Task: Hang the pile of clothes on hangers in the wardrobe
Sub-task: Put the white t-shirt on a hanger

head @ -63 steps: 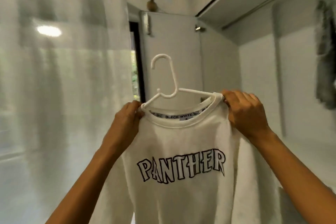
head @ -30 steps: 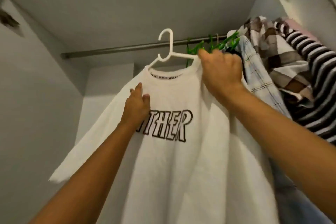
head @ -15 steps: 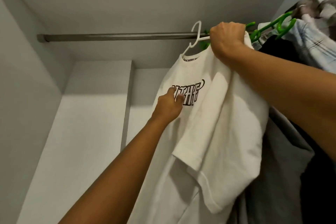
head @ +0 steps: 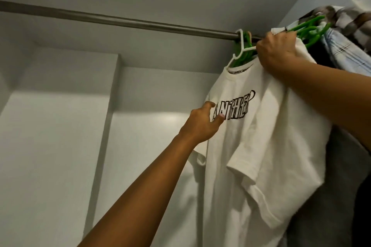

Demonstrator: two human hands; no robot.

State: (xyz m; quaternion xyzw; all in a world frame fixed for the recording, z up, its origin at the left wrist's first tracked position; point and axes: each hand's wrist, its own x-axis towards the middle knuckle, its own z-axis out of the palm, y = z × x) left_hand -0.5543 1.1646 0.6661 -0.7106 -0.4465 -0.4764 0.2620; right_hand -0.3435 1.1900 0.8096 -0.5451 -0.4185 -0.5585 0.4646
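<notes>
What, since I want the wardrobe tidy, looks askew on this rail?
The white T-shirt hangs crooked: the white hanger sits tilted on the rail, and the shirt's shoulder is bunched in the right hand that grips it. The left hand touches the print. Nothing looks damaged.

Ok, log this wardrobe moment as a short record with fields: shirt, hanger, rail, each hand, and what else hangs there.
shirt: white T-shirt, black outlined lettering, on the hanger
hanger: white hanger, hook looks set over the rail
rail: metal rail across the wardrobe top
right hand: grips the shirt's shoulder at the hanger
left hand: rests against the chest lettering, fingers loose
also hanging: green hangers and checked shirts, to the right
</notes>
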